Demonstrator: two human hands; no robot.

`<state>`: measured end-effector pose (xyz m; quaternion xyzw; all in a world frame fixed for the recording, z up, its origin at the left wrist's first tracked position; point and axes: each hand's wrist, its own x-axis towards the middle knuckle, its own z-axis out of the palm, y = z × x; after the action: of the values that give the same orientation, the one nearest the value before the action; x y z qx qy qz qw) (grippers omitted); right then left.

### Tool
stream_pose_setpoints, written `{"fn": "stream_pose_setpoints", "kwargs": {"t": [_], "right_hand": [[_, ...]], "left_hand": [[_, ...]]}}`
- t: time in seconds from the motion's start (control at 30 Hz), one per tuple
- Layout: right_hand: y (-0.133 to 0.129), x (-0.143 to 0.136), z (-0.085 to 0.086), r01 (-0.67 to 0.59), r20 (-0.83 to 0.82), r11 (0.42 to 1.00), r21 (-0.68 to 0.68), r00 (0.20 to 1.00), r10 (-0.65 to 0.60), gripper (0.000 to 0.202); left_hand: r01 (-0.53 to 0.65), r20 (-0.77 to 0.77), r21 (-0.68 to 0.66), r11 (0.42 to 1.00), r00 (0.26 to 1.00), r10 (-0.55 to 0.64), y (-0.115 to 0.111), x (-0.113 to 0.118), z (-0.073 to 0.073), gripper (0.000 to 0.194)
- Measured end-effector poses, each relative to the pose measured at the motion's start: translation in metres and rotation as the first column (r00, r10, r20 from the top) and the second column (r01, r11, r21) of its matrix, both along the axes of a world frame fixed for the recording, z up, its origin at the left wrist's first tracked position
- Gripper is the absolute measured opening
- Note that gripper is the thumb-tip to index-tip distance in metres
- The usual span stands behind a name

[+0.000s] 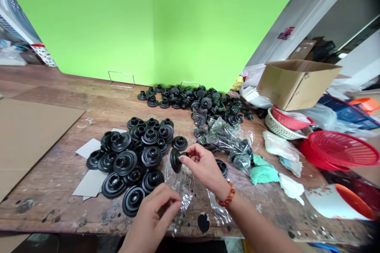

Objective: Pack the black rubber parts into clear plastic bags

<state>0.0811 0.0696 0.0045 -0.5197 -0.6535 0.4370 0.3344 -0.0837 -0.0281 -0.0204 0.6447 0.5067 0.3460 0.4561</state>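
Observation:
My right hand (203,164), with a beaded bracelet at the wrist, pinches a black round disc part (175,160) by its hub, tilted on edge. Below and to the left is my left hand (157,215), its thumb and fingertips brought together beside clear plastic film (184,201); what lies between them is too small to tell. Left of both hands, several black disc parts (125,162) lie in a heap, partly over pale cards (92,184). Another clear plastic bag (219,208) lies under my right wrist.
More black discs (184,97) spread along a green board (154,27). Plastic-wrapped parts (225,138) lie right of centre. A cardboard box (297,85), red basket (341,150), teal cloth (263,172) and white-orange container (338,201) are at right. Cardboard (35,134) covers the left.

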Motion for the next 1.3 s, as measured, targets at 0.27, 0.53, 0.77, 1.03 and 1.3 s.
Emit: {"fn": "stream_pose_setpoints", "kwargs": {"t": [0.27, 0.53, 0.77, 1.03, 1.3], "right_hand": [[-0.024, 0.01, -0.001, 0.003, -0.086, 0.983, -0.181, 0.996, -0.019, 0.028], [-0.043, 0.014, -0.001, 0.017, -0.051, 0.984, -0.176, 0.998, -0.027, 0.025], [-0.041, 0.016, -0.01, 0.16, -0.192, 0.972, -0.172, 0.962, -0.193, 0.033], [-0.04, 0.024, -0.01, 0.16, -0.099, 0.98, -0.119, 0.98, -0.172, 0.031], [-0.04, 0.023, -0.007, -0.007, 0.005, 0.991, -0.137, 1.0, 0.008, 0.033]], "left_hand": [[-0.115, -0.011, 0.186, 0.976, 0.993, 0.119, -0.002, 0.01, -0.001, 0.015], [-0.293, 0.097, 0.071, 0.954, 0.953, 0.285, -0.008, 0.02, -0.01, 0.013], [-0.216, 0.191, -0.032, 0.976, 0.957, 0.218, -0.005, 0.025, -0.011, 0.014], [-0.133, 0.404, -0.179, 0.975, 0.893, 0.196, 0.006, 0.023, -0.007, 0.01], [-0.105, 0.58, -0.469, 0.877, 0.712, 0.395, 0.01, 0.029, -0.015, 0.012]]}}
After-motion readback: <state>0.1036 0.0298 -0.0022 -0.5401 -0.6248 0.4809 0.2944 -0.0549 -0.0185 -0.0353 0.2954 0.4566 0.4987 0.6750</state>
